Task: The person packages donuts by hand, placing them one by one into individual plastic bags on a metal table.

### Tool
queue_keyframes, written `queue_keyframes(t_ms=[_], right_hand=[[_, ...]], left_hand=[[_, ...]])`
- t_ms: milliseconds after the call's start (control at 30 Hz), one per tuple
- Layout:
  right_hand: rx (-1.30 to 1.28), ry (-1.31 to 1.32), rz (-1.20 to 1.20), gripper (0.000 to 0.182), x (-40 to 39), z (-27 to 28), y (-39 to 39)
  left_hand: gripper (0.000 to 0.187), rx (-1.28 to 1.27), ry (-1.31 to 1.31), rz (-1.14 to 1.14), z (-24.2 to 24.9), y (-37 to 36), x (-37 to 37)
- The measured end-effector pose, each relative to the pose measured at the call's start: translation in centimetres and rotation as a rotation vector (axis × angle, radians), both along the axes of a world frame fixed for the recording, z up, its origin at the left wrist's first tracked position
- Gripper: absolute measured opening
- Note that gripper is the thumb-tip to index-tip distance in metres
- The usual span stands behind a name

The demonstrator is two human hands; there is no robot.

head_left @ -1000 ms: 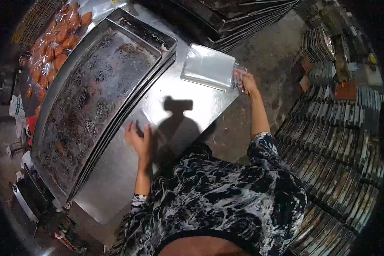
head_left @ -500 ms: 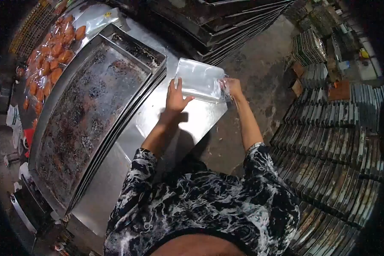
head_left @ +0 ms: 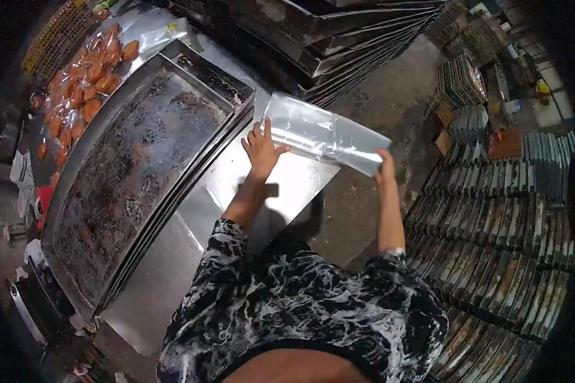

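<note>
A stack of clear plastic bags (head_left: 294, 124) lies at the corner of the shiny metal tabletop (head_left: 306, 177). My left hand (head_left: 260, 150) rests at the stack's near left edge, its fingers spread and touching the plastic. Off to the right, my right hand (head_left: 386, 167) pinches the far end of one clear plastic bag (head_left: 358, 143). That bag stretches out from the stack, past the table's edge and above the floor.
Left of my hands stands a pile of dark, stained baking trays (head_left: 140, 153). Beyond it are bagged brown baked pieces (head_left: 89, 80) and more clear plastic (head_left: 163, 35). Dark stacked trays (head_left: 338, 38) rise at the back. Rows of upright metal molds (head_left: 492, 217) line the right side.
My right hand has moved right and slightly down, drawing the plastic bag out lengthwise from the stack. My left hand stays at the stack, fingers now more spread.
</note>
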State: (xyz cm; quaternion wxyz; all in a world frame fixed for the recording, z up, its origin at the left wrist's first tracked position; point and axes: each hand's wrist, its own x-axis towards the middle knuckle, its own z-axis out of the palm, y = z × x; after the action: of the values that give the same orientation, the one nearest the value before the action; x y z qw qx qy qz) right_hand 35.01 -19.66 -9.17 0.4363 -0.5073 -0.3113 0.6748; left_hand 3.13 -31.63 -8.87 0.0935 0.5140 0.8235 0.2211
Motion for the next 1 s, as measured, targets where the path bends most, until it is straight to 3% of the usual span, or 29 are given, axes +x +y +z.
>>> queue_keyframes(t_ms=[33, 67, 100, 167, 200, 233, 300, 333, 367, 433, 467, 533, 567, 633, 667, 700, 767, 800, 833, 900, 933, 1000], right_hand=[[0.044, 0.063, -0.043, 0.025, 0.9, 2.3, -1.2], [0.082, -0.077, -0.074, 0.021, -0.2, 7.0, -3.7], [0.173, -0.038, 0.001, 0.021, 0.7, 6.8, -4.3], [0.223, -0.128, -0.105, 0.029, -1.2, 8.5, -7.6], [0.231, -0.063, -0.083, 0.027, -3.7, 10.0, -9.4], [0.245, 0.006, -0.063, 0.025, -6.4, 10.7, -11.0], [0.198, 0.137, -0.124, 0.02, -9.7, 7.7, -13.6], [0.125, 0.187, -0.113, 0.018, -10.9, 6.0, -14.9], [0.051, 0.236, -0.097, 0.017, -12.0, 4.6, -16.2], [-0.061, 0.304, 0.02, 0.018, -14.4, 2.7, -19.0], [-0.065, 0.266, 0.021, 0.016, -15.4, 1.4, -19.7], [0.021, 0.185, 0.019, 0.019, -17.0, -1.2, -19.4], [0.016, 0.185, 0.018, 0.019, -16.8, -3.1, -18.9], [-0.042, -0.543, 0.434, 0.033, -15.4, -6.6, -18.5], [0.106, -0.73, 0.661, 0.042, -15.0, -5.6, -17.9], [-0.26, -0.097, 0.407, 0.041, -15.1, -2.7, -18.7], [-0.215, -0.169, 0.649, 0.04, -13.1, -5.9, -17.8], [-0.376, -0.197, 0.791, 0.033, -12.0, -3.6, -17.3], [-0.379, -0.205, 0.796, 0.033, -11.2, -3.0, -17.8], [-0.223, -0.334, 0.715, 0.025, -10.4, -2.6, -18.4], [-0.188, -0.348, 0.703, 0.019, -9.8, -2.6, -18.6], [-0.076, -0.39, 0.74, 0.018, -9.6, -2.0, -19.6]], left_hand=[[0.093, 0.021, 0.019, 0.006, -0.1, -0.4, 0.2], [0.091, 0.189, -0.086, 0.001, -0.8, -0.8, -0.1], [0.09, 0.273, -0.303, 0.032, -0.8, -1.5, -0.1], [0.087, 0.37, -1.267, 0.028, 1.9, -5.6, 0.9], [0.087, 0.247, -1.473, 0.005, 0.2, -7.4, 0.9], [0.089, 0.14, -1.787, -0.036, 1.7, -9.2, 1.3], [0.096, 0.327, -2.073, -0.108, 3.6, -12.0, 2.8], [0.089, 0.317, -2.056, 0.035, 3.3, -12.4, 2.9], [0.079, 0.258, -2.088, -0.023, 3.8, -12.5, 2.6], [0.071, 0.343, -2.153, 0.222, 4.7, -13.0, 2.6], [0.071, 0.347, -2.143, 0.233, 3.9, -12.9, 1.9], [0.071, 0.301, -1.477, 0.251, 0.8, -11.5, 0.0], [0.071, 0.297, -1.476, 0.255, -0.6, -11.0, 0.1], [0.068, 0.447, -0.63, 0.455, -3.0, -10.6, 0.9], [0.066, 0.561, -0.328, 0.375, 1.1, -11.0, 2.2], [0.062, 0.406, -0.284, 0.169, 2.1, -11.4, 2.1], [0.047, 0.248, -0.251, -0.251, -3.2, -12.5, 2.7], [0.026, 0.261, -0.19, -0.333, -3.2, -12.6, 3.2], [0.026, 0.262, -0.197, -0.327, -3.3, -12.4, 3.3], [0.01, -0.201, 0.103, -0.547, -3.5, -11.1, 2.6], [0.006, 0.017, -0.287, -0.467, -5.3, -11.3, 2.0], [0.007, 0.046, -0.17, -0.552, -4.8, -11.7, 1.2]])
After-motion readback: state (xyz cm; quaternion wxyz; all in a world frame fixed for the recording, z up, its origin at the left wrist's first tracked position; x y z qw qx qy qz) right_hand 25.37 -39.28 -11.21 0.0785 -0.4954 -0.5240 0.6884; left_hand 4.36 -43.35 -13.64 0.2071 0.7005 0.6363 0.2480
